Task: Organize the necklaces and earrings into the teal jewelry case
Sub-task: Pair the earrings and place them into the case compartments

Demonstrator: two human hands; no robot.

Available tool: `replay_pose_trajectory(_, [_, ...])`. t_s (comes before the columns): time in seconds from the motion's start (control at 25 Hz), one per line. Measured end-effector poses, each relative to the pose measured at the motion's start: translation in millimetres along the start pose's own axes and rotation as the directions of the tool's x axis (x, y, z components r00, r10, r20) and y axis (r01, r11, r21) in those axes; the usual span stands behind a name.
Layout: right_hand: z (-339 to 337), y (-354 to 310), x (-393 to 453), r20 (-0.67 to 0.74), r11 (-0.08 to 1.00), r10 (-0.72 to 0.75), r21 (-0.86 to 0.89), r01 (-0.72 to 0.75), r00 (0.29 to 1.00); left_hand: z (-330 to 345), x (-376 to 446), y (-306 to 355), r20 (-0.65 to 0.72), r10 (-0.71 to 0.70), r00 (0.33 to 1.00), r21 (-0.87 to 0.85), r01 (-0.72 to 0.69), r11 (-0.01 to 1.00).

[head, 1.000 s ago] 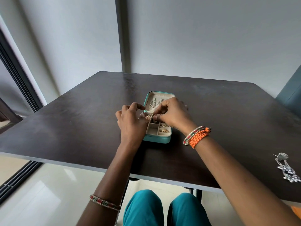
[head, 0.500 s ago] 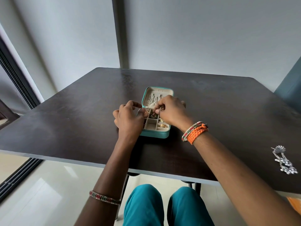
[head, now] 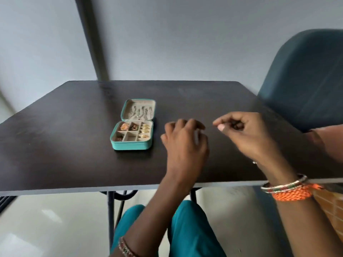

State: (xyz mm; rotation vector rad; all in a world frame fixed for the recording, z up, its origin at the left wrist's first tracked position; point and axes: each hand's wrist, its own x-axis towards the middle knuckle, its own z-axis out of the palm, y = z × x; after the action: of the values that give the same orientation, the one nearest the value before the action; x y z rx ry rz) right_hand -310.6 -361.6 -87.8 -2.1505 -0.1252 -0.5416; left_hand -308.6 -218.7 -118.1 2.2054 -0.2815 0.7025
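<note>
Teal jewelry case lying open on the dark table, left of both hands and well apart from them. Lid half folded back flat toward the far edge, beige lining up, silvery necklaces strung across it. Front half split into small compartments, several with gold earrings inside, one with an orange-gold piece at the back left; near middle cell looks bare, though too small to be sure. Left hand hovering palm down over the table just right of the case, fingers loosely curled, gripping nothing visible. Right hand raised beside it, fingers curled in, thumb and forefinger tips close together; blurred, so cannot tell whether anything is pinched between them. Striped bangle and orange braided band on the right wrist, beaded bracelet on the left forearm. Blue chair at the table's right side. Teal trousers below the table edge.
</note>
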Motion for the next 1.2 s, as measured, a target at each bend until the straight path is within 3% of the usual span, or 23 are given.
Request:
replay_pose_trajectory(0.12, [-49.2,35.2,-10.2,-0.076,0.988,0.151,-0.021,-0.153,0.986,37.7,-9.6,26.7,0.249,-0.043,0.968,-0.025,0.051,0.998])
replay_pose_trajectory(0.32, [-78.4,98.8,-11.6,-0.126,0.937,0.315,-0.119,-0.329,0.941,86.3,-3.5,47.0,0.393,-0.111,0.913,-0.049,0.142,0.989])
replay_pose_trajectory(0.44, [-66.8,105.2,-7.0,-0.081,0.934,0.346,-0.069,-0.351,0.935,108.4,3.8,49.9,0.405,-0.125,0.906,-0.039,0.154,0.987])
replay_pose_trajectory(0.6, [-57.2,108.6,-1.7,-0.072,0.932,0.331,-0.129,-0.338,0.941,120.1,6.2,52.1,0.358,-0.119,0.926,0.023,0.118,0.993])
replay_pose_trajectory(0.68, [-56.4,109.3,-1.9,-0.072,0.928,0.353,-0.103,-0.359,0.933,119.4,6.9,49.5,0.344,-0.115,0.932,-0.033,0.134,0.99])
replay_pose_trajectory(0.88, [-60.5,79.0,-14.4,-0.044,0.902,0.353,0.282,-0.327,0.935,93.8,9.9,40.2,0.382,-0.13,0.915,-0.397,0.289,0.871])
replay_pose_trajectory(1.04, [-59.6,35.6,-28.4,0.08,0.754,0.316,0.583,-0.302,0.945,51.7,4.1,41.3,0.335,-0.062,0.94,-0.595,0.262,0.759])
replay_pose_trajectory(1.2, [-45.7,-3.1,-38.1,0.096,0.65,0.238,0.724,-0.232,0.967,-0.2,-4.3,47.3,0.293,-0.052,0.955,-0.702,0.251,0.667])
